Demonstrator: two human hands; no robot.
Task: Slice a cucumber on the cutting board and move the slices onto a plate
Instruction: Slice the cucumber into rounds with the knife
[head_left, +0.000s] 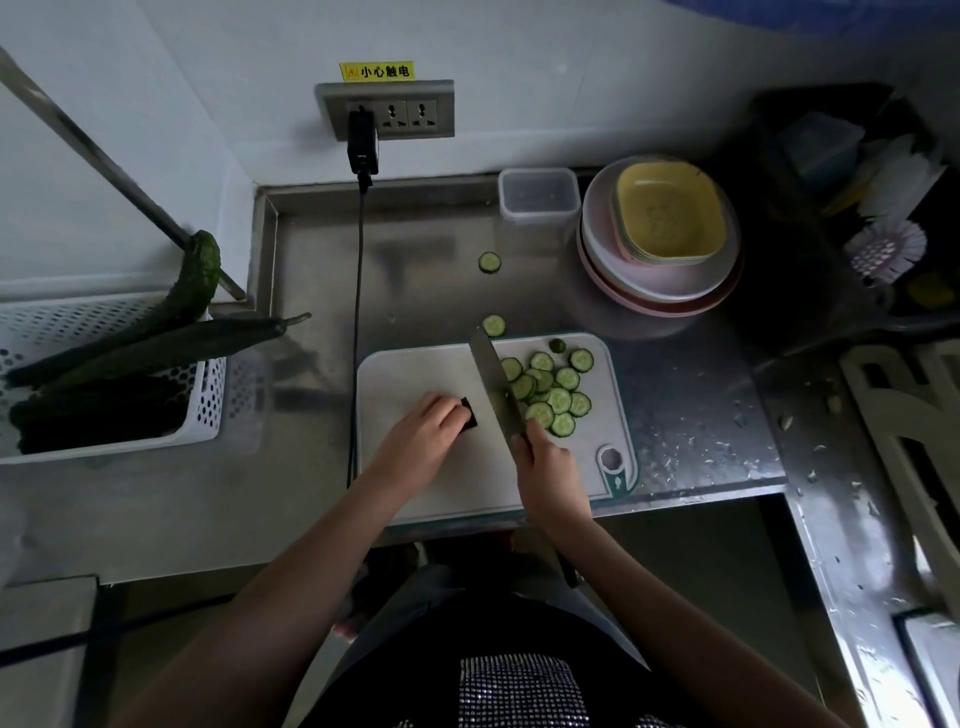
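Observation:
A white cutting board (415, 374) lies on the steel counter. My left hand (423, 431) grips a short dark cucumber stub (469, 414) on the board. My right hand (545, 467) holds a knife (493, 384) by its handle, the blade standing just right of the stub. Several cucumber slices (553, 389) lie in a pile on the board's right half. Two loose slices sit on the counter, one (493, 326) at the board's far edge and one (489, 262) further back. A stack of plates (623, 280) with yellow dishes (670, 218) on top stands at the back right.
A white perforated basket (208, 410) with several whole cucumbers (156, 353) stands at the left. A black cable (357, 312) runs from the wall socket (387, 111) down past the board's left edge. A clear plastic container (540, 195) stands behind. Brushes (888, 249) lie at far right.

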